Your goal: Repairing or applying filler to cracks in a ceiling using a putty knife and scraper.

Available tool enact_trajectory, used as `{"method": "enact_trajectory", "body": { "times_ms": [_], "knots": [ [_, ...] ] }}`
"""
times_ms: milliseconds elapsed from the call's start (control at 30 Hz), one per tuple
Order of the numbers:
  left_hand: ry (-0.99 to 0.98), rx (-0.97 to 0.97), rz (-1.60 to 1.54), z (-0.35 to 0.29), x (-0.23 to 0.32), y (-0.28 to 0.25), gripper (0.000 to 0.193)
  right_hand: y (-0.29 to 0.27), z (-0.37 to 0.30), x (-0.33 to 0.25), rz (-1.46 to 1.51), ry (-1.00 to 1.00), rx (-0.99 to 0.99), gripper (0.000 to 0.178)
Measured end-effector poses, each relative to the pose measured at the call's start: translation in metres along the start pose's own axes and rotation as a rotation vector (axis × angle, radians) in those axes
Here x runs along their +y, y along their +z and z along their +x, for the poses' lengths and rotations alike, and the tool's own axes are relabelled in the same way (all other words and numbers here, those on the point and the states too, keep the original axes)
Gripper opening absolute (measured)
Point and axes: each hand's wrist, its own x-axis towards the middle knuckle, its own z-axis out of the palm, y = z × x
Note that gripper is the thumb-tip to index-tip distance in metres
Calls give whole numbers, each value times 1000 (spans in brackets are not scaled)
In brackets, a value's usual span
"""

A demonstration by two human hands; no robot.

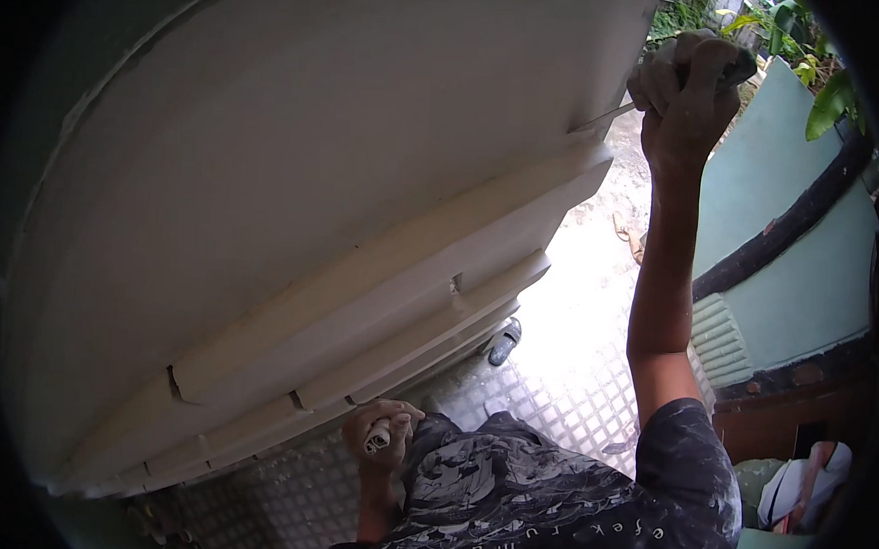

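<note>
My right hand (pixel 688 85), coated in pale dust, is raised at the upper right and closed around a putty knife. The knife's thin flat blade (pixel 602 119) lies against the end of a large whitish panel (pixel 368 107), just above a stepped moulding (pixel 382 248). Low in the middle, my left hand (pixel 381 432) is closed on a whitish, stick-like thing (pixel 378 437) whose round end pokes out of the fist. The rest of that thing is hidden by my fingers. This hand is close to my body, beside the lower steps of the moulding.
Checkered floor tiles (pixel 561 405) lie below, with a dark sandal (pixel 504 342) by the moulding and brown footwear (pixel 627 237) farther off. To the right stands a pale green wall (pixel 790 229) with a dark curved band. Green leaves (pixel 833 99) hang at the upper right.
</note>
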Motion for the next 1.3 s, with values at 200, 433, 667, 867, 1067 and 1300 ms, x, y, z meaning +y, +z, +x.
{"method": "enact_trajectory", "body": {
  "times_ms": [200, 433, 667, 867, 1067, 1300],
  "knots": [
    [-21, 79, 139, -12, 19, 29, 22, -22, 14, 18, -100, 61, -97, 40],
    [-34, 281, 59, -22, 27, 46, 29, -32, 30, 24, -83, 151, 19, 41],
    [147, 298, 394, -17, 25, 26, 8, -42, 33, 22, -64, 135, 124, 34],
    [208, 428, 580, 13, 34, -1, 15, -54, 33, 43, -61, 111, -27, 40],
    [547, 417, 1231, 65, 54, -16, 35, -66, 32, 42, 54, 132, 1, 31],
    [453, 319, 1406, 96, 46, -25, 48, -72, 26, 33, 28, 56, 29, 26]
  ]
}}
